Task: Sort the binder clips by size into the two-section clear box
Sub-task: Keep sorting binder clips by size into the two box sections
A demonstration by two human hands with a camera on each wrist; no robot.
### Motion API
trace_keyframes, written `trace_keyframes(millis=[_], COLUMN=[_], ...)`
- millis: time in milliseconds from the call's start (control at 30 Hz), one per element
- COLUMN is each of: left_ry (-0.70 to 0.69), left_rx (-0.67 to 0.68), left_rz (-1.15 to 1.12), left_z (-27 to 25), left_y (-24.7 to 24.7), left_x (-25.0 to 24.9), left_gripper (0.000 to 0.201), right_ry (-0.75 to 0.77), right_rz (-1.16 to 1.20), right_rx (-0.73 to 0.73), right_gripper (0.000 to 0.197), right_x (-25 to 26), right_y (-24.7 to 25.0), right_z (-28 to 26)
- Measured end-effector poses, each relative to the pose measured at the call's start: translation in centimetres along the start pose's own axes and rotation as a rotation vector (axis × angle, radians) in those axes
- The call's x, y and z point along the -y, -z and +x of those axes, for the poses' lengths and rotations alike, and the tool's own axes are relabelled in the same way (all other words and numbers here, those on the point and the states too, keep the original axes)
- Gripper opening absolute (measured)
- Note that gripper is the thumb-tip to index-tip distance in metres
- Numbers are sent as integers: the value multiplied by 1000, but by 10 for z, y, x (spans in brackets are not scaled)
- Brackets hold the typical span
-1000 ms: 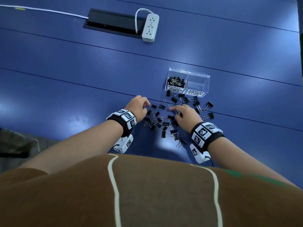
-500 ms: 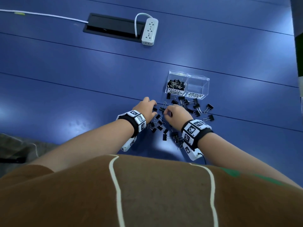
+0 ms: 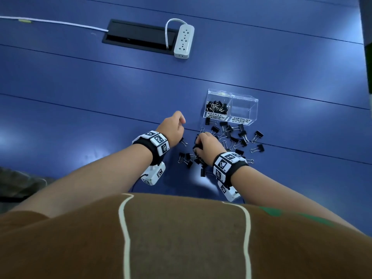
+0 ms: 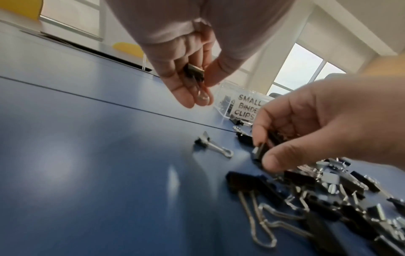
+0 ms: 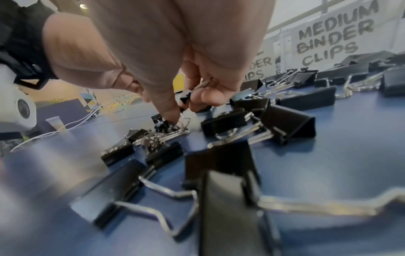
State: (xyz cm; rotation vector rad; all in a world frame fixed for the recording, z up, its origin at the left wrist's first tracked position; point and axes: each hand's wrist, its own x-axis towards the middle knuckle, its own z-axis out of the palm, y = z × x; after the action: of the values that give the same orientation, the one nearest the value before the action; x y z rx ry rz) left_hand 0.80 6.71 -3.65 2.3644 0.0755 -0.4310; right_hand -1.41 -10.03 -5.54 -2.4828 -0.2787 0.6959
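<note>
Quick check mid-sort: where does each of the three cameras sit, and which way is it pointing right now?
Head: worn high, looking down at the table; both forearms, left hand, right hand and clear box show.
Left wrist: low under the left hand, facing the box; it pinches a small clip.
Right wrist: low under the right hand, facing the clip pile.
Both wrist views share the box labels.

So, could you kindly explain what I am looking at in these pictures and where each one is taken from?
No robot here: a person wears three cameras. The head view looks down on a blue table; the other two sit on the wrists. The left hand pinches a small binder clip. The right hand picks at small clips in the loose pile. Behind stands the clear box: its small-clips section holds clips, its medium section looks empty. A power strip lies farther back.
</note>
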Motion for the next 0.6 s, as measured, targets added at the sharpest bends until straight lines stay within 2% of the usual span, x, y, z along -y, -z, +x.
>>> trace_keyframes(millis=[133, 333, 467, 600], left_ry=[57, -131, -111, -41], left_rx=[129, 251, 276, 290], left_rz=[178, 457, 474, 445], left_z=[-3, -6, -3, -1], left_y=[7, 0, -7, -6], left_x=[4, 13, 18, 16], left_gripper=[17, 27, 21, 21], right_ry=[-25, -116, -195, -191], right_rz=[83, 226, 178, 62], right_rx=[-8, -233, -356, -300], right_gripper=[9, 8, 12, 18], right_x=[-1, -5, -11, -15], right_y=[6, 60, 99, 112], right_z=[-3, 14, 40, 58])
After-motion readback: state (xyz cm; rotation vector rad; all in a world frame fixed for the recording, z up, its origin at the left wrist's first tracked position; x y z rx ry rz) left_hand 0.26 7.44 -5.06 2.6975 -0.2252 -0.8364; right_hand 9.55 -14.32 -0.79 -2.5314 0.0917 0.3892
